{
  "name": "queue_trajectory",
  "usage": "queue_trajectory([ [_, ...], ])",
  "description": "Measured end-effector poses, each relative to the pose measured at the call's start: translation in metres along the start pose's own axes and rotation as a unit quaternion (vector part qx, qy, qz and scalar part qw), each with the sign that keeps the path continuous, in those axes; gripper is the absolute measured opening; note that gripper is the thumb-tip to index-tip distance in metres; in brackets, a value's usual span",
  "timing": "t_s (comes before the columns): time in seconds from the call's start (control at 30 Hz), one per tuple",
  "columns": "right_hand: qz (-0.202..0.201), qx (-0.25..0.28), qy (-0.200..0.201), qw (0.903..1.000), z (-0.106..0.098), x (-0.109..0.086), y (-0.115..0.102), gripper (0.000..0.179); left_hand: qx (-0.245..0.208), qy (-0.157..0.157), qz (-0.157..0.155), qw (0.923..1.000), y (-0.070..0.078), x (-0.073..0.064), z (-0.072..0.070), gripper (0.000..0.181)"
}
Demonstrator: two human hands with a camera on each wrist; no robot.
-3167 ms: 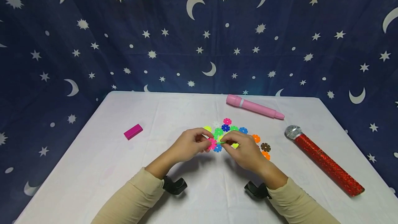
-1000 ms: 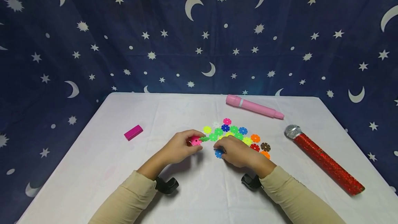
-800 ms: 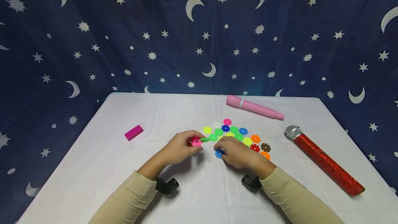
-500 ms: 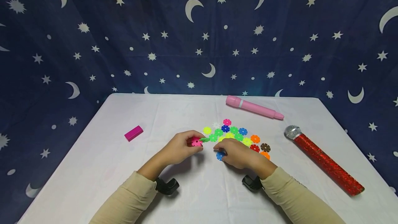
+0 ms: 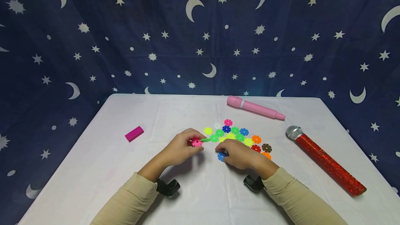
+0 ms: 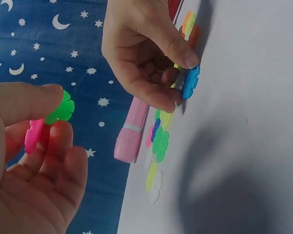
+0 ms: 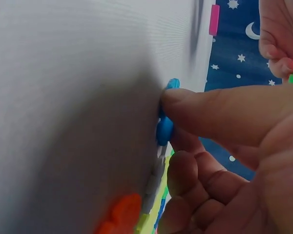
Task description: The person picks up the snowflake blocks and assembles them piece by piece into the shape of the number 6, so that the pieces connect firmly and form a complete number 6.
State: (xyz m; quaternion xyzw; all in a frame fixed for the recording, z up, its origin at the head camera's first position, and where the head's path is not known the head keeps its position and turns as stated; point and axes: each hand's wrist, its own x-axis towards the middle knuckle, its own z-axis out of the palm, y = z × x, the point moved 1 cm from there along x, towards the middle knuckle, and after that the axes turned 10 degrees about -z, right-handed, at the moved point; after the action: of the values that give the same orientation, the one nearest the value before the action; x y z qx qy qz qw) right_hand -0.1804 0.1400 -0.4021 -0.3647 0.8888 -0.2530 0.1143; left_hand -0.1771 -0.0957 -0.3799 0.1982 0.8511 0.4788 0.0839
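In the head view my left hand [image 5: 181, 149] holds a pink notched plastic disc [image 5: 197, 142] with a green notched disc [image 5: 205, 140] joined to it at an angle. The left wrist view shows thumb and fingers pinching this pair, the green disc [image 6: 63, 108] outermost, raised off the table. My right hand [image 5: 240, 153] is low at the table, thumb and curled fingers at a blue notched disc [image 5: 221, 156]. In the right wrist view the thumb tip lies against that blue disc [image 7: 164, 130]; part of it is hidden behind the thumb.
Several loose discs lie beyond and right of my right hand, among them a red one [image 5: 256, 148] and a brown one [image 5: 267, 148]. A pink marker-shaped stick [image 5: 256, 107] lies behind, a red glittery microphone [image 5: 329, 164] at right, a magenta block [image 5: 134, 133] at left.
Since 3.2 s ago the hands have parted, the left moving left with the joined pink and green discs. The right hand came to the blue disc, which has shifted slightly toward the near edge.
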Motion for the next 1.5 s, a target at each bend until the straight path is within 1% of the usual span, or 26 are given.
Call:
queue_trajectory([
  [0.13, 0.004, -0.001, -0.002, 1.0, -0.001, 0.0, 0.001, 0.028, 0.003, -0.005, 0.015, 0.9999, -0.001, 0.001, 0.0, 0.031],
  [0.2, -0.004, -0.003, 0.001, 1.0, -0.001, -0.001, 0.002, 0.021, 0.001, -0.007, 0.015, 0.9999, -0.001, 0.0, 0.0, 0.032],
  [0.27, -0.013, -0.001, 0.008, 0.9999, -0.002, -0.003, 0.004, 0.012, -0.002, -0.008, 0.01, 0.9999, 0.0, 0.0, 0.001, 0.032],
  [0.3, -0.017, 0.002, 0.014, 0.9998, -0.002, -0.003, 0.004, 0.009, -0.005, -0.009, 0.005, 0.9999, 0.0, 0.0, 0.001, 0.032],
  [0.37, -0.017, 0.014, 0.032, 0.9993, -0.004, -0.005, 0.006, 0.009, -0.009, -0.012, -0.007, 0.9999, 0.0, 0.0, 0.002, 0.03],
  [0.47, -0.002, 0.056, 0.068, 0.9961, -0.01, -0.008, 0.005, 0.007, -0.014, -0.016, -0.015, 0.9997, 0.001, 0.0, 0.002, 0.03],
  [0.53, 0.002, 0.102, 0.103, 0.9895, -0.014, -0.01, 0.002, 0.009, -0.015, -0.018, -0.016, 0.9996, 0.001, 0.0, 0.003, 0.03],
  [0.57, 0.003, 0.133, 0.121, 0.9837, -0.017, -0.011, 0.001, 0.013, -0.016, -0.018, -0.015, 0.9996, 0.001, 0.0, 0.003, 0.03],
  [0.67, -0.007, 0.211, 0.174, 0.9618, -0.023, -0.014, -0.005, 0.024, -0.018, -0.016, -0.012, 0.9996, 0.001, 0.0, 0.003, 0.03],
  [0.73, -0.009, 0.251, 0.199, 0.9473, -0.026, -0.015, -0.009, 0.028, -0.02, -0.014, -0.012, 0.9996, 0.002, -0.001, 0.003, 0.03],
  [0.77, -0.008, 0.265, 0.208, 0.9416, -0.027, -0.015, -0.011, 0.029, -0.021, -0.013, -0.014, 0.9996, 0.002, -0.001, 0.003, 0.03],
  [0.83, -0.003, 0.28, 0.22, 0.9347, -0.028, -0.016, -0.014, 0.029, -0.022, -0.013, -0.017, 0.9995, 0.003, -0.001, 0.004, 0.03],
  [0.93, -0.001, 0.299, 0.225, 0.9272, -0.027, -0.016, -0.017, 0.03, -0.022, -0.012, -0.024, 0.9994, 0.004, -0.001, 0.004, 0.03],
  [1.13, -0.006, 0.345, 0.213, 0.9141, -0.026, -0.016, -0.018, 0.034, -0.025, -0.005, -0.016, 0.9995, 0.003, -0.001, 0.006, 0.029],
  [1.17, -0.007, 0.351, 0.207, 0.913, -0.025, -0.016, -0.018, 0.036, -0.026, -0.004, -0.015, 0.9995, 0.003, -0.001, 0.006, 0.029],
  [1.2, -0.008, 0.353, 0.2, 0.9138, -0.025, -0.016, -0.018, 0.038, -0.026, -0.003, -0.013, 0.9996, 0.003, -0.001, 0.005, 0.029],
  [1.23, -0.008, 0.349, 0.194, 0.9166, -0.025, -0.016, -0.018, 0.04, -0.026, -0.003, -0.012, 0.9996, 0.003, 0.0, 0.005, 0.029],
  [1.4, -0.013, 0.304, 0.172, 0.937, -0.024, -0.016, -0.019, 0.047, -0.023, -0.007, -0.005, 0.9997, 0.004, 0.0, 0.004, 0.03],
  [1.43, -0.014, 0.298, 0.172, 0.9389, -0.024, -0.016, -0.02, 0.047, -0.022, -0.007, -0.003, 0.9997, 0.004, 0.0, 0.004, 0.03],
  [1.5, -0.018, 0.297, 0.173, 0.9388, -0.024, -0.016, -0.02, 0.046, -0.023, -0.008, 0.001, 0.9997, 0.005, 0.0, 0.004, 0.031],
])
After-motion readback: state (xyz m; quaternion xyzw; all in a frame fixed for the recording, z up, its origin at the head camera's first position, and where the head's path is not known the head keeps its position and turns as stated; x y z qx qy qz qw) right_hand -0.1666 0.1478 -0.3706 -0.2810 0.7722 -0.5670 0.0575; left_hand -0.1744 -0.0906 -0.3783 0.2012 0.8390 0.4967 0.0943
